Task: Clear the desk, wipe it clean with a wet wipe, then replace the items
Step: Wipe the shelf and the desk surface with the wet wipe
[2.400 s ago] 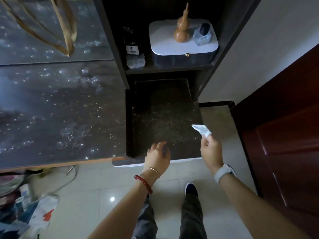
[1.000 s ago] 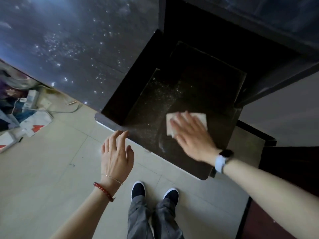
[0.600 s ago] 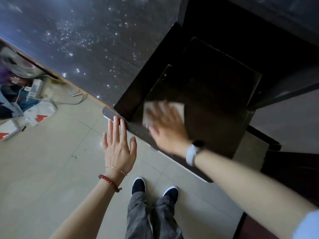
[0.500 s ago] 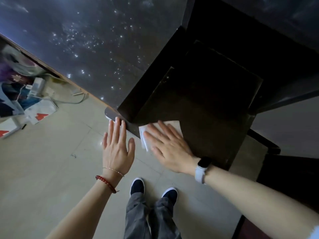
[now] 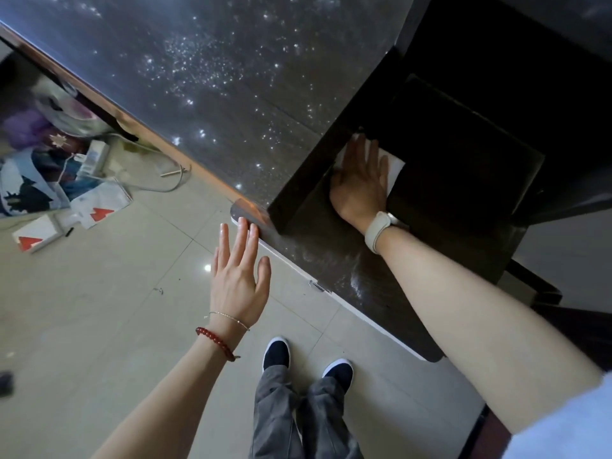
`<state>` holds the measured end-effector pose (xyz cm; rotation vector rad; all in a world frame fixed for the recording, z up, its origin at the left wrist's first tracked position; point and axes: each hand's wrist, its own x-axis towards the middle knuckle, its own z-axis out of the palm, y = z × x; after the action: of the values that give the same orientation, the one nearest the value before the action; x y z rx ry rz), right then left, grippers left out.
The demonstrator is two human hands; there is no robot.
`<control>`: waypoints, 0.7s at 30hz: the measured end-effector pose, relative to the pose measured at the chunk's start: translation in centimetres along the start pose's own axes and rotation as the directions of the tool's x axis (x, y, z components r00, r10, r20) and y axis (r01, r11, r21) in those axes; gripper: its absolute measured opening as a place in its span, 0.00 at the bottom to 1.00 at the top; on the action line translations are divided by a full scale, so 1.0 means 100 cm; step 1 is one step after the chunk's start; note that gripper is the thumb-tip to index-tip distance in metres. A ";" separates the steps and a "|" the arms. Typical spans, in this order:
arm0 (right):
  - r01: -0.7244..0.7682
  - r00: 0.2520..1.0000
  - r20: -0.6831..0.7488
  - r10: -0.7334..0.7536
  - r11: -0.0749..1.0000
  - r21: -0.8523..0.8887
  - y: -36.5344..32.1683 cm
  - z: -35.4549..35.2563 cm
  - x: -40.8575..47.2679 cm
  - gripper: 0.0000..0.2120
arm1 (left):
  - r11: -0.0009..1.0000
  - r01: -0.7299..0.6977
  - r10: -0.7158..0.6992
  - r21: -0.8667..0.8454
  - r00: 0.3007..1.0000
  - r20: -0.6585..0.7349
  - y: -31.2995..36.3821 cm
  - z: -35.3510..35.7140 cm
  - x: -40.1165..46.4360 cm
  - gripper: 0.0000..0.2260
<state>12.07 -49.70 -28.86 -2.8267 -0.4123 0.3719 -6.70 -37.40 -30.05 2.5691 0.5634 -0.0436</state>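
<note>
Closest to us are our two dark shoes (image 5: pixel 306 359) on the pale tiled floor (image 5: pixel 99 326). A little further out, our left hand (image 5: pixel 239 279) floats above the floor with its fingers (image 5: pixel 246 241) straight and spread. It holds nothing. Its fingertips reach close to the corner of the worktop (image 5: pixel 331 260), but we cannot tell if they touch it. We think it stays there to help us balance while we lean in.

Next comes the low dark worktop, with shiny damp streaks on its near part. We think that part has been wiped already.

Further in, our right hand (image 5: pixel 361 180), with a pale watch (image 5: pixel 381 230) on its wrist, lies flat on the white wet wipe (image 5: pixel 394 167). Its fingers are straight and press the wipe down on the worktop, right against the dark side wall (image 5: pixel 311 170). A flat hand pushes on the whole wipe, so it can rub the corner clean.

Far off to the left, bags and papers (image 5: pixel 59 180) lie on the floor. The big sparkly dark slab (image 5: pixel 215 77) runs beside them.
</note>
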 end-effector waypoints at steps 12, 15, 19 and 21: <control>0.336 0.942 0.081 -0.326 0.925 -0.180 -0.025 0.041 -0.119 0.26 | 0.997 -0.049 0.051 -0.061 0.998 0.037 -0.014 -0.012 0.004 0.28; 0.400 0.916 0.074 -0.393 0.901 -0.169 0.003 0.041 -0.141 0.25 | 0.998 -0.050 0.052 -0.029 0.995 0.090 -0.012 -0.016 0.003 0.29; 0.102 0.993 -0.036 -0.108 0.984 -0.147 0.060 0.038 -0.194 0.23 | 1.000 -0.011 0.012 -0.009 0.986 0.166 -0.005 -0.021 0.003 0.26; -0.099 0.993 -0.079 0.089 0.986 -0.131 0.074 0.035 -0.216 0.24 | 1.000 0.003 0.000 -0.017 0.983 0.186 -0.003 -0.026 0.005 0.27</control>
<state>-7.16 -62.46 -29.63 -2.9889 -0.3002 0.2681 -6.56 -35.75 -28.00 2.5131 0.4929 -0.2752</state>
